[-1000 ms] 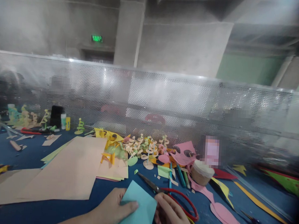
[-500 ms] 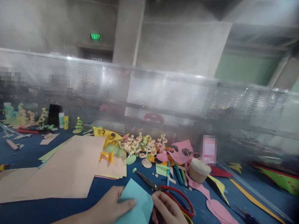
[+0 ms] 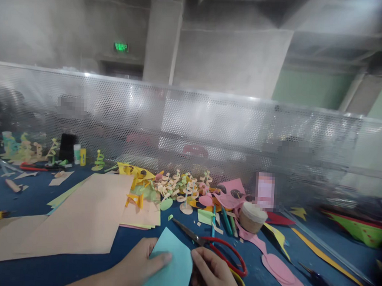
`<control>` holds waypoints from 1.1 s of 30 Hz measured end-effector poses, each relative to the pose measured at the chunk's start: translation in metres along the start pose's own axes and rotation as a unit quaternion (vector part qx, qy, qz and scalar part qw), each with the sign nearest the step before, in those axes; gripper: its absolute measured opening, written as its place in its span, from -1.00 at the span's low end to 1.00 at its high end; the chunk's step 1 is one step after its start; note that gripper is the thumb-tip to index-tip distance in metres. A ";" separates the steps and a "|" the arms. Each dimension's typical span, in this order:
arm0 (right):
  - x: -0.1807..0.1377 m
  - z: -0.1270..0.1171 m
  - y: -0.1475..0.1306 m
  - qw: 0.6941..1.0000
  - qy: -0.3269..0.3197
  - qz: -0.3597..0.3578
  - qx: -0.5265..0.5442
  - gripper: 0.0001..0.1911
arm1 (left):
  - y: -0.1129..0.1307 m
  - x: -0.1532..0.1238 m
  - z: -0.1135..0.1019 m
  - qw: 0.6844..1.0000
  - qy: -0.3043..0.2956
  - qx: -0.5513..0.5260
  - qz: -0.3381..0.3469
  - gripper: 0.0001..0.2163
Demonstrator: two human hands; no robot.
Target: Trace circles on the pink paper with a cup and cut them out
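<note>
A light blue sheet of paper (image 3: 168, 267) is held up off the table at the bottom middle. My left hand (image 3: 141, 262) grips its left side, thumb on top and fingers hidden behind. At the right edge, the closed fingertips of my right hand (image 3: 211, 272) pinch the sheet, whose corner there looks bent away. Just beyond my right hand lie scissors (image 3: 224, 249) with red handles, partly covered by that hand. A yellow handle (image 3: 240, 284) shows beneath it.
Large cream sheets (image 3: 87, 214) lie to the left. Paper spirals (image 3: 176, 185) and pink cut-outs (image 3: 283, 269) spread along the middle and right. A tape roll (image 3: 252, 219), a pointed tool (image 3: 327, 284) and a phone (image 3: 265, 189) are on the right. Behind stands a perforated metal screen (image 3: 211, 118).
The sheet's right corner, flat before, now curves under my right fingertips. My right hand has shifted slightly left. The whole view has drifted a little.
</note>
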State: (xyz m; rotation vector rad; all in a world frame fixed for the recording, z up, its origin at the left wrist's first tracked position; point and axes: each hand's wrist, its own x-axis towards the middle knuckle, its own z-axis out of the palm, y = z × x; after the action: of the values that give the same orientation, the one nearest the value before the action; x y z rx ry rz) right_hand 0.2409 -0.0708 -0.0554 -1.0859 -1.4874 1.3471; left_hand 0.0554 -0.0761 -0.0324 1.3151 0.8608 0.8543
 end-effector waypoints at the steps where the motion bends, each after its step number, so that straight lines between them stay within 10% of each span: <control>1: 0.000 -0.001 0.000 1.000 -0.006 0.002 0.001 -0.43 | 0.000 0.000 0.000 1.000 -0.003 -0.004 0.002 -0.50; 33: 0.003 -0.001 0.008 0.997 0.024 0.020 0.072 -0.43 | -0.011 0.002 -0.007 1.000 -0.005 -0.010 0.012 -0.51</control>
State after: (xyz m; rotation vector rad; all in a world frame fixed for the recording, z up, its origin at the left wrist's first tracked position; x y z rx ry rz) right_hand 0.2411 -0.0670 -0.0632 -1.0518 -1.3186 1.4238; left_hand 0.0505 -0.0717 -0.0440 1.3136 0.8272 0.8720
